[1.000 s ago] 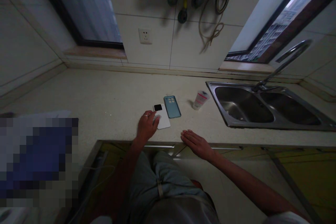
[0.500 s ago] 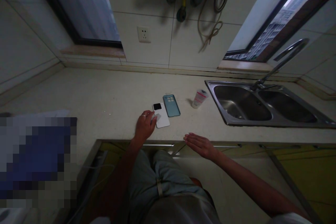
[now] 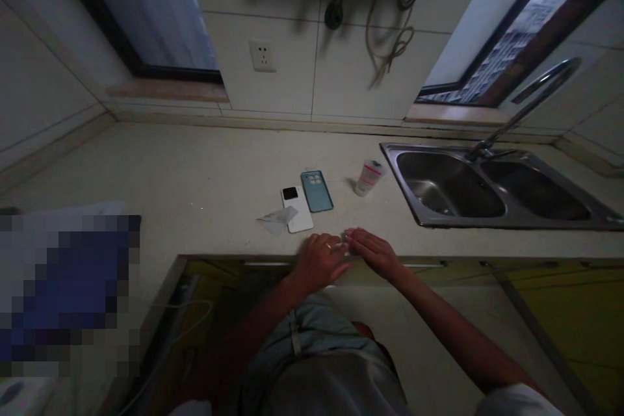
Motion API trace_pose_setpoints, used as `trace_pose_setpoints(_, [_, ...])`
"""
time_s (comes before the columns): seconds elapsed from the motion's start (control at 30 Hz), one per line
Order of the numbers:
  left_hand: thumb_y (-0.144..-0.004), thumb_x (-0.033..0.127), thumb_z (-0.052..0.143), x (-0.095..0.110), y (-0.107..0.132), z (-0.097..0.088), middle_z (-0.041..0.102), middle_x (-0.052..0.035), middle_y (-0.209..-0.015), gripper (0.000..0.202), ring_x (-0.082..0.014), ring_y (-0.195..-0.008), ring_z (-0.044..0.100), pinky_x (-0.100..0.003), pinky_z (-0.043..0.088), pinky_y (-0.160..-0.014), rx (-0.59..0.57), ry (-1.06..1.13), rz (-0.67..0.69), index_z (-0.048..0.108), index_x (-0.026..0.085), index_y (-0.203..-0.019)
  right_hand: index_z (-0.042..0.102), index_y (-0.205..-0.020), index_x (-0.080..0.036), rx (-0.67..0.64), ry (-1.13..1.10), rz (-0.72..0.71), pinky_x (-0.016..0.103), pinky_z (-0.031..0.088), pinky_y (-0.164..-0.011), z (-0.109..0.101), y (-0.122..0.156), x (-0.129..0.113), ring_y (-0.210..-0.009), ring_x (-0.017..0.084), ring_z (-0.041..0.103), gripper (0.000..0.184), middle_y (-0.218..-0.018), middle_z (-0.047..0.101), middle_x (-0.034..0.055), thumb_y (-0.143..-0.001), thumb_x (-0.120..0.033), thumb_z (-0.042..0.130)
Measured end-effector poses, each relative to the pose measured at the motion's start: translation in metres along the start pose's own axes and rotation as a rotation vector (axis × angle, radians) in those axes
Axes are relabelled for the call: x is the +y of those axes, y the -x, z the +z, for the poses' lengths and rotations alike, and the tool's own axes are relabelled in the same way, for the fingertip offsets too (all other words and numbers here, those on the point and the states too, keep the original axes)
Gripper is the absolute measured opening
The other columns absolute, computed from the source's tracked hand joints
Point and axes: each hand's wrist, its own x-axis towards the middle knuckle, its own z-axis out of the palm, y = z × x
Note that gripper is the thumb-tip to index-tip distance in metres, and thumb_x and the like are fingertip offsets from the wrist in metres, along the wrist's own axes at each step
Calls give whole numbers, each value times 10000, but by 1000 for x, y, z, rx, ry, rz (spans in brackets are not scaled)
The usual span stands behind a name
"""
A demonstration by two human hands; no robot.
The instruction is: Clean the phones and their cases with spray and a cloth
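Note:
My left hand [image 3: 319,261] is at the counter's front edge, fingers stretched to the right and thumb apart; a ring is on one finger. Its fingertips meet those of my right hand [image 3: 374,252], which lies with fingers straight and side by side, its thumb hidden. Whether anything small is between the fingertips is too dim to see. Just beyond lies a white phone [image 3: 301,216], back up, with a dark camera block. A thin, crumpled, see-through sheet [image 3: 275,221] overlaps its left side. Beside the phone is a blue-green phone case [image 3: 318,195].
A clear cup [image 3: 369,179] with red markings stands right of the case. Further right is a steel double sink [image 3: 420,221] with a tall tap [image 3: 529,104]. A wall socket [image 3: 262,56] and hanging pipes are behind. A blurred-out blue patch covers the left side.
My left hand has let go of the see-through sheet, leaving it on the phone's edge, and moved right to my right hand. The right hand has shifted slightly up in view.

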Motion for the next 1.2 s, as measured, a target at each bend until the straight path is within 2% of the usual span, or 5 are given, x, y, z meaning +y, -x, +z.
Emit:
trace_pose_setpoints(0.17, [-809, 448, 737, 19, -16, 30, 628, -154, -1279, 579, -295, -1144, 552, -435, 432, -878, -65, -20, -81, 567, 161, -1282, 529, -1426, -207, 110, 45, 24, 461, 528, -1071, -9, 9, -1, -1267, 247, 607, 459, -1357, 634, 136, -978, -107, 517])
trace_pose_setpoints(0.5, [-963, 196, 533, 16, -7, 52, 713, -70, -954, 143, -181, -894, 609, -354, 396, -752, 110, 10, 94, 676, 193, -958, 593, -1368, -265, 80, -54, 203, 422, 559, -1037, -23, 30, -2, -1280, 239, 598, 406, -1398, 609, 95, -979, -169, 527])
trace_pose_setpoints(0.83, [-979, 231, 487, 43, -24, 31, 682, -62, -844, 197, -168, -802, 592, -319, 397, -656, 145, 45, 357, 676, 196, -934, 559, -1395, -232, 521, -918, 976, 418, 651, -814, 5, 52, -91, -1081, 272, 720, 480, -1294, 683, 132, -1042, -458, 325])
trace_pose_setpoints(1.0, [-977, 215, 502, 54, -19, 47, 658, -63, -815, 185, -163, -782, 582, -321, 385, -644, -36, 111, 546, 674, 177, -922, 666, -1261, -243, 596, -997, 1009, 331, 673, -696, 19, 77, -118, -901, 222, 765, 342, -1066, 773, 82, -1012, -356, 460])
trace_pose_setpoints(1.2, [-945, 289, 579, 63, -5, 53, 676, -47, -864, 189, -184, -846, 589, -332, 371, -662, -174, 220, 649, 678, 209, -805, 658, -1206, -307, 247, -382, 734, 369, 653, -648, 23, 89, -140, -897, 241, 725, 289, -1013, 723, 48, -997, -404, 484])
